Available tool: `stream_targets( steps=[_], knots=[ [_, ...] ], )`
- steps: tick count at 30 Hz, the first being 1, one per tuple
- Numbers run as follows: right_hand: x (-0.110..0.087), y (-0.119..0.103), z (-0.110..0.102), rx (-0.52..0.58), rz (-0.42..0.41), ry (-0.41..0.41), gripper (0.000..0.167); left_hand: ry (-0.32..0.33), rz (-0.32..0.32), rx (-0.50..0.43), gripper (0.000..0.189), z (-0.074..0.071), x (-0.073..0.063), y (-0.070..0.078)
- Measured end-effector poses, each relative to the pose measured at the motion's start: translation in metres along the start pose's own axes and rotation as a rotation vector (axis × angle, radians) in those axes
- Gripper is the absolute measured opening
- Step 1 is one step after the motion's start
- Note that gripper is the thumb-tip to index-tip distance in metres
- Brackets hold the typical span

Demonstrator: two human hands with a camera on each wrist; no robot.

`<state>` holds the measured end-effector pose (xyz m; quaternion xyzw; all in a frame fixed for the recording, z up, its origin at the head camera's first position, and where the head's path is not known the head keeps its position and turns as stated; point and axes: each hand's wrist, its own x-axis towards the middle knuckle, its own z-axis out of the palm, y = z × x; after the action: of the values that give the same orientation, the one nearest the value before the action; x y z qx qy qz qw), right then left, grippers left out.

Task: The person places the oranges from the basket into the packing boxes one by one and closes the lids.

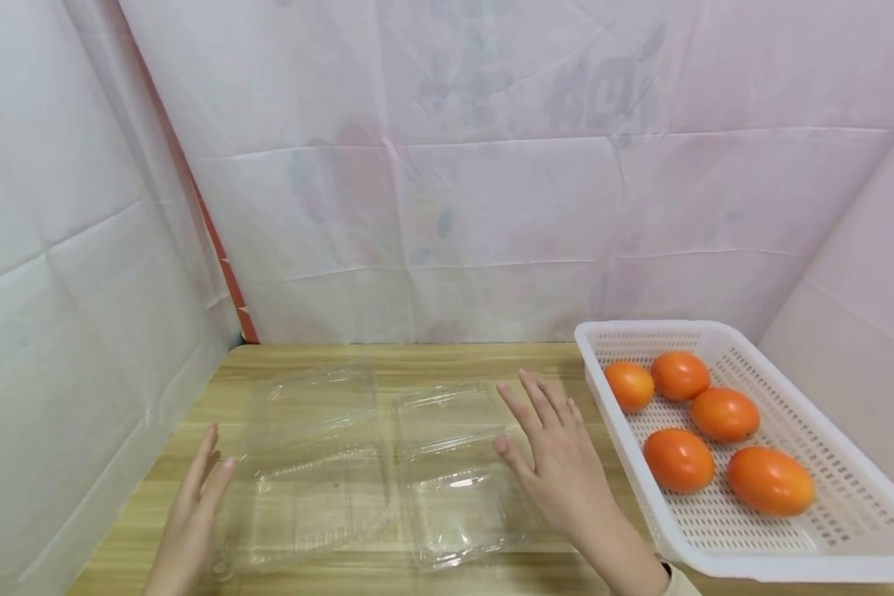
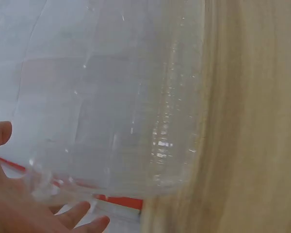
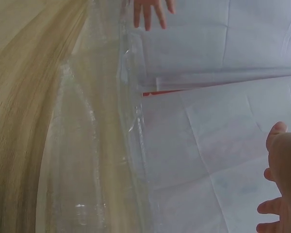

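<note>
Two clear plastic clamshell boxes lie side by side on the table, lids folded back toward the far edge. The left box (image 1: 320, 488) is the larger in the head view; its wall (image 2: 136, 121) fills much of the left wrist view. My left hand (image 1: 190, 505) is at that box's left side, fingers apart and holding nothing. The right box (image 1: 454, 505) sits near the table's middle. At its right edge my right hand (image 1: 555, 455) hovers with fingers spread, partly overlapping the box in the head view and holding nothing.
A white slotted plastic basket (image 1: 618, 447) stands on the right with several orange-red tomatoes (image 1: 678, 460) in it. White sheeting (image 1: 492, 199) hangs behind and at both sides of the wooden table (image 1: 432, 356). A red strip (image 1: 216, 240) shows at the back left corner.
</note>
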<state>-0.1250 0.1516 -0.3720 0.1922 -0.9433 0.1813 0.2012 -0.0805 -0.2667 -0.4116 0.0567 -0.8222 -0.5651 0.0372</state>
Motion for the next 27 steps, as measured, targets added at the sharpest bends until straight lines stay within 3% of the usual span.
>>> stream_targets(
  steps=[3,8,11,13,19,22,27],
  knots=[
    [-0.002,-0.004,-0.005,0.021,-0.004,-0.013,0.063,-0.017,-0.066,-0.101,0.062,-0.005,0.000,-0.011],
    [-0.006,-0.012,-0.017,0.071,-0.030,-0.013,0.063,-0.040,-0.122,-0.257,0.065,-0.007,0.001,-0.029],
    [-0.007,-0.016,-0.025,0.093,-0.038,-0.015,0.061,-0.088,-0.145,-0.364,0.069,-0.006,0.004,-0.036],
    [-0.008,-0.018,-0.031,0.115,-0.044,-0.024,0.060,-0.115,-0.160,-0.388,0.071,-0.005,0.005,-0.040],
    [-0.010,-0.024,-0.051,0.148,-0.124,-0.073,0.057,-0.116,-0.107,-0.372,0.068,-0.001,0.003,-0.053],
    [-0.009,-0.025,-0.061,0.167,-0.142,-0.114,0.053,-0.132,-0.065,-0.442,0.065,-0.001,0.002,-0.058],
    [-0.008,-0.019,-0.077,0.217,-0.113,-0.156,0.046,-0.147,0.054,-0.546,0.042,-0.002,0.003,-0.063]
  ],
)
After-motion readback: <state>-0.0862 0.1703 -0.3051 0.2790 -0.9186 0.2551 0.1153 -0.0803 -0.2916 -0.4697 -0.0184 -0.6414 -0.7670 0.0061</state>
